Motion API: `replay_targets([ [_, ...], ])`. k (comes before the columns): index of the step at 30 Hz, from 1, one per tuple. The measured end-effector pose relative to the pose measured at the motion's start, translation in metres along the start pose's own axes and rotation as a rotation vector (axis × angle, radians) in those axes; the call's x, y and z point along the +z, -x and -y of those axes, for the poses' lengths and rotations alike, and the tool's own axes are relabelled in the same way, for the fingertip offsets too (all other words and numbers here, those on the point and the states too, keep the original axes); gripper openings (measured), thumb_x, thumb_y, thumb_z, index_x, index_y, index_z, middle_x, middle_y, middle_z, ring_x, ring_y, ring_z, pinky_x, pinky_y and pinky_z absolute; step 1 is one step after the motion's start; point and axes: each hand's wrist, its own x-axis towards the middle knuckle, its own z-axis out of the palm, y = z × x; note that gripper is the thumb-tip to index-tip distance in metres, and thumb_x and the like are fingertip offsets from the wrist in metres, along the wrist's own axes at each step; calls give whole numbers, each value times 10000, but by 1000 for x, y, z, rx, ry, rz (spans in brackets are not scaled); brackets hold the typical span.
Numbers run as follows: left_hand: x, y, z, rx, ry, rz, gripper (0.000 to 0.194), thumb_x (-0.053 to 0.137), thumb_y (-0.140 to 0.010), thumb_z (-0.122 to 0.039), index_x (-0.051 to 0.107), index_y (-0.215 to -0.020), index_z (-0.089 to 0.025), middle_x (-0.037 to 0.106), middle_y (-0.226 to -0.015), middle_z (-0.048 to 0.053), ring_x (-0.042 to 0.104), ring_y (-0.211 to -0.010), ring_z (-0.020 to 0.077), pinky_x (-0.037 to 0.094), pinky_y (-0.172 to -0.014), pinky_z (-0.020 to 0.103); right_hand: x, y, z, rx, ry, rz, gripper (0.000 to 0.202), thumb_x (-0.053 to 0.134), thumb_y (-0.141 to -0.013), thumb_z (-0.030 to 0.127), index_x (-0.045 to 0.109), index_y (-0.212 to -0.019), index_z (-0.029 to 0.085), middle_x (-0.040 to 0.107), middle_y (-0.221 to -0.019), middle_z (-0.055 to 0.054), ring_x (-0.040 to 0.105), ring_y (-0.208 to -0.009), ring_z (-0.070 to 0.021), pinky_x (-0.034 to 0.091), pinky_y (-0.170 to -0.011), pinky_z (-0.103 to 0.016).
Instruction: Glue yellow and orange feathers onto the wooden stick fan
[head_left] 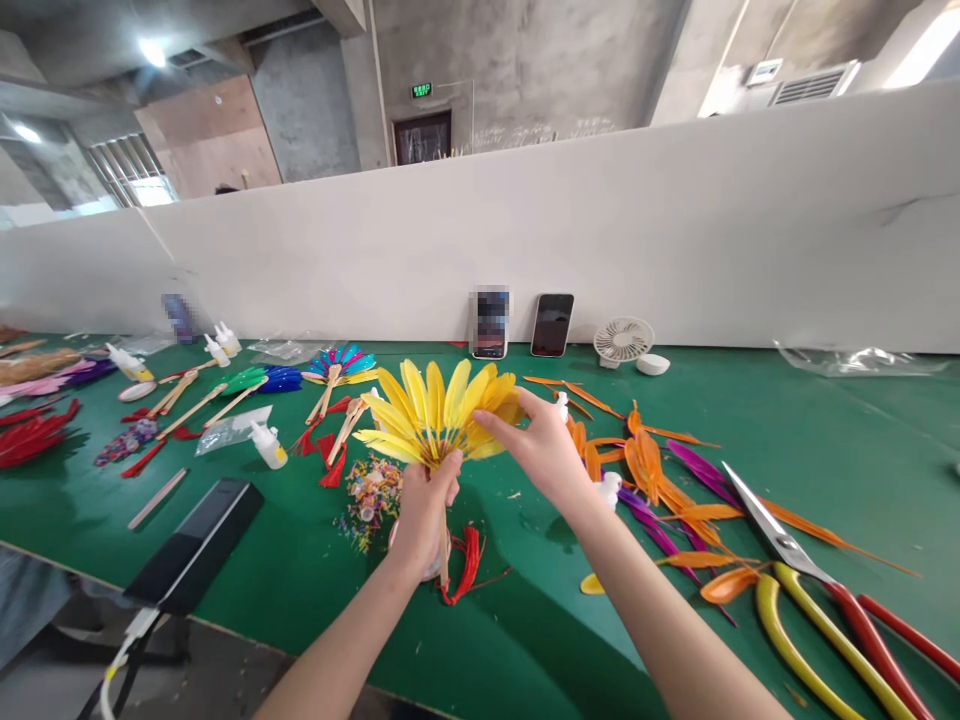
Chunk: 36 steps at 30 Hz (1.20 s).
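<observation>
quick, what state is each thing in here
Yellow feather fan: spread, held up
Left hand: closed on the feather fan
Right hand: touching the feather fan's right side
Scissors: lying flat, blades together
Left phone: propped upright, screen lit
Right phone: propped upright, screen dark
Exit sign: lit
White mini fan: standing, spinning unclear

Yellow feather fan (pixel 418 405): bright yellow feathers spread in a wide arc, tips up and outward, quills converging at a pale handle (pixel 443 570); roughly upright over the green table (pixel 862 430); left hand (pixel 426 510) clasps it at the quill base, right hand (pixel 544 445) at the right-side feathers; red tassel (pixel 470 562) by handle's lower end, table contact unclear.
</observation>
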Motion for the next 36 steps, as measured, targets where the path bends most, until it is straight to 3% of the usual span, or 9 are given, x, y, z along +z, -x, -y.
replay_targets([
  [3, 0, -1, 1, -7, 33, -8, 349, 596, -698, -402, 414, -500, -178, 343, -424, -62, 304, -419, 61, 222, -465, 240, 0, -1, -2, -80, 29, -45, 211, 580, -708, 369, 566, -809, 184, 614, -788, -42, 555, -741, -189, 448, -691, -357],
  [7, 0, -3, 1, -20, 97, -54, 344, 628, -666, -393, 423, -493, -177, 341, -423, -66, 315, -428, 61, 243, -480, 236, -2, 4, -1, -266, 64, -331, 319, 576, -731, 352, 502, -1009, 213, 570, -1007, -71, 530, -947, -205, 418, -837, -400],
  [9, 1, -2, 0, -30, 122, -84, 349, 643, -652, -385, 419, -485, -177, 345, -426, -66, 330, -434, 61, 260, -491, 234, -3, 11, 2, -324, 79, -434, 295, 563, -751, 330, 483, -1010, 215, 558, -1009, -73, 533, -923, -192, 429, -819, -383],
  [11, 3, -1, -1, -38, 144, -116, 351, 655, -641, -378, 414, -485, -177, 357, -436, -65, 338, -440, 60, 274, -498, 233, -2, 21, 4, -350, 77, -453, 178, 532, -778, 301, 489, -925, 210, 567, -889, -48, 545, -795, -163, 455, -725, -334],
  [13, 4, 0, -3, -32, 158, -138, 343, 657, -638, -376, 419, -494, -175, 371, -453, -64, 342, -447, 59, 281, -504, 230, 1, 31, 3, -346, 68, -394, 63, 493, -805, 271, 484, -812, 208, 551, -737, -10, 532, -658, -133, 451, -613, -274],
  [17, 5, -1, -4, -1, 159, -136, 316, 636, -653, -378, 437, -516, -174, 374, -467, -61, 339, -450, 62, 275, -498, 227, 12, 46, -6, -291, 53, -221, 103, 459, -817, 250, 472, -726, 205, 525, -603, 24, 497, -529, -108, 417, -513, -225],
  [26, 2, -2, -6, 18, 151, -129, 324, 618, -672, -396, 422, -526, -184, 339, -463, -67, 319, -451, 73, 268, -500, 234, 21, 48, -16, -41, 4, -3, 206, 394, -814, 351, 451, -677, 208, 499, -556, 24, 468, -504, -117, 379, -496, -233],
  [33, -1, -3, -1, -36, 117, -169, 373, 628, -659, -451, 402, -520, -187, 392, -496, -52, 386, -487, 84, 321, -547, 238, 34, 54, -32, 243, -120, 386, 152, 458, -732, 337, 491, -703, 192, 557, -620, -1, 530, -583, -139, 416, -569, -266],
  [36, -2, -3, 0, -62, 91, -191, 370, 644, -641, -458, 425, -531, -181, 428, -523, -42, 432, -514, 91, 350, -572, 238, 40, 61, -36, 287, -232, 467, 129, 520, -681, 305, 501, -729, 187, 556, -631, 6, 535, -590, -135, 423, -566, -263],
])
